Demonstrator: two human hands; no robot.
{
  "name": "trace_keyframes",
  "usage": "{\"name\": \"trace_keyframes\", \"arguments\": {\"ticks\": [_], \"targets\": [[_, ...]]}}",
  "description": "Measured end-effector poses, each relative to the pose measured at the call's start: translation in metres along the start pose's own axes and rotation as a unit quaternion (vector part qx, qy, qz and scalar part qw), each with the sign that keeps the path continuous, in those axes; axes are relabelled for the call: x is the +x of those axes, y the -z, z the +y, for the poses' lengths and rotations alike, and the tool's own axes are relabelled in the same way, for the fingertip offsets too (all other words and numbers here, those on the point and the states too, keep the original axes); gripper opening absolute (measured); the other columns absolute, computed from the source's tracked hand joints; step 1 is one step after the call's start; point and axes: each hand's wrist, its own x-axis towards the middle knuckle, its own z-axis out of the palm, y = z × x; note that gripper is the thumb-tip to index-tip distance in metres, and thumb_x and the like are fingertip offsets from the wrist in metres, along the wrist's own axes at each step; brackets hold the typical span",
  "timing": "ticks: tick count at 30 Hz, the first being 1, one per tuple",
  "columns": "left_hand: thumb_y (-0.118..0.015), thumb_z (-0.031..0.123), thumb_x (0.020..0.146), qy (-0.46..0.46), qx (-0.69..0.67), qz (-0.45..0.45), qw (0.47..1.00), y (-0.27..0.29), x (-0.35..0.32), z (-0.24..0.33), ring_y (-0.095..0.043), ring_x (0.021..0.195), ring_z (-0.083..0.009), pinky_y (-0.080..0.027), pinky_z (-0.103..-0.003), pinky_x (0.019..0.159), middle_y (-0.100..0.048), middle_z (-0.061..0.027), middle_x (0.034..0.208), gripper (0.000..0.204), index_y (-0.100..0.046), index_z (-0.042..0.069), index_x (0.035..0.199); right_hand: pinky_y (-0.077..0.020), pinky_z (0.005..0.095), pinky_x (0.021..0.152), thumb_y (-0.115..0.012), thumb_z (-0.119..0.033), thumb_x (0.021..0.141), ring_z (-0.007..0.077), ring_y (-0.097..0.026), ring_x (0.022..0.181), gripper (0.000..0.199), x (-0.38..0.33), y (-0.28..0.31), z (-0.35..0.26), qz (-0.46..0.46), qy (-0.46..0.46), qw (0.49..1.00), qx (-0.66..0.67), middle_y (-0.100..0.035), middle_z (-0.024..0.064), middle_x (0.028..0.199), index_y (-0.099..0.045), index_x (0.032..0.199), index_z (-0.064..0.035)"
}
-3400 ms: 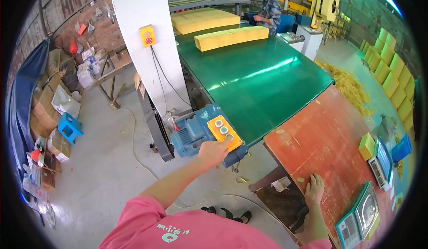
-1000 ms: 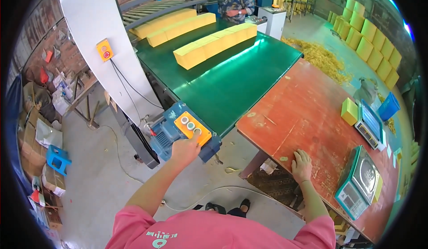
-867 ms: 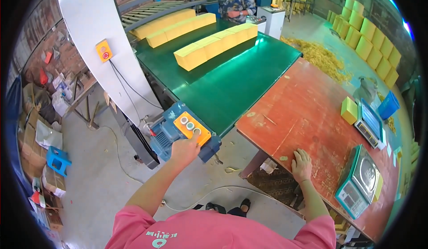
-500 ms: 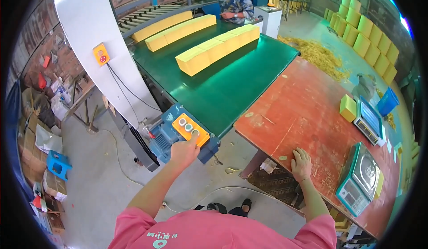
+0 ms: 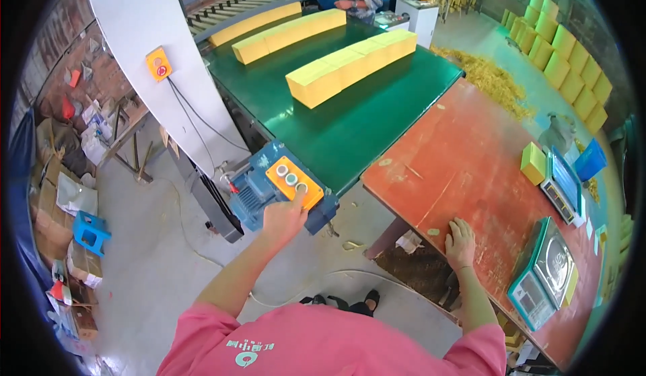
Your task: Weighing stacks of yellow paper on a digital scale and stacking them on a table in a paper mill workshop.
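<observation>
Fingers (image 5: 295, 199) of the left hand (image 5: 282, 218) reach up onto the orange button box (image 5: 294, 182), one fingertip pressing at its lower button while the others curl loosely beneath. That box carries three round buttons in a row and sits on a blue motor housing (image 5: 252, 191) at the near corner of the green conveyor belt (image 5: 350, 117). Up the belt lie long yellow foam blocks (image 5: 350, 63), cut into segments, with more rows behind them. Right of the belt, touching its edge, stands the red counter (image 5: 471, 167). The right hand (image 5: 459, 243) rests flat on the counter's near edge, palm down, fingers together and holding nothing. Further right on the counter sit a small yellow foam cube (image 5: 533, 162), a weighing scale (image 5: 564, 185) and a second teal scale (image 5: 546, 275) near the corner.
</observation>
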Motion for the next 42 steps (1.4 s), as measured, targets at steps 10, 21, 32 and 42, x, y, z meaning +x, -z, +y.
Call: {"name": "trace_keyframes", "arguments": {"ticks": [10, 21, 32, 42], "targets": [[-0.07, 0.026, 0.081, 0.007, 0.006, -0.016, 1.0, -0.004, -0.001, -0.002, -0.063, 0.053, -0.0283, -0.048, -0.041, 0.05, -0.062, -0.0088, 0.059, 0.058, -0.049, 0.013, 0.134, -0.0367, 0.0466, 0.107, -0.059, -0.016, 0.086, 0.034, -0.049, 0.126, 0.036, -0.001, 0.006, -0.002, -0.002, -0.013, 1.0, -0.005, -0.057, 0.0141, 0.131, -0.06, 0.12, -0.0041], [-0.07, 0.025, 0.08, -0.014, 0.027, 0.013, 0.999, -0.011, -0.002, -0.005, -0.063, 0.052, -0.0274, -0.048, -0.04, 0.049, -0.061, -0.0072, 0.058, 0.063, -0.047, 0.01, 0.137, -0.0375, 0.046, 0.106, -0.061, -0.018, 0.085, 0.0328, -0.049, 0.126, 0.037, 0.001, 0.006, -0.001, 0.001, 0.0, 1.0, 0.002, -0.056, 0.0137, 0.13, -0.059, 0.12, -0.0047], [-0.07, 0.025, 0.08, -0.023, 0.036, 0.025, 0.999, -0.015, -0.002, -0.007, -0.062, 0.051, -0.0275, -0.049, -0.039, 0.05, -0.06, -0.0075, 0.056, 0.062, -0.048, 0.008, 0.136, -0.0378, 0.046, 0.105, -0.06, -0.017, 0.085, 0.0336, -0.049, 0.125, 0.036, 0.001, 0.009, -0.004, 0.002, -0.005, 1.0, 0.012, -0.057, 0.0141, 0.129, -0.06, 0.119, -0.0043], [-0.069, 0.024, 0.08, -0.029, 0.043, 0.017, 0.999, -0.01, -0.001, -0.004, -0.063, 0.051, -0.0277, -0.049, -0.04, 0.05, -0.06, -0.0077, 0.056, 0.062, -0.048, 0.006, 0.135, -0.0377, 0.0457, 0.106, -0.061, -0.018, 0.085, 0.0324, -0.049, 0.126, 0.036, -0.001, 0.007, -0.002, 0.008, -0.009, 1.0, 0.014, -0.057, 0.0135, 0.13, -0.061, 0.118, -0.0051]]}}
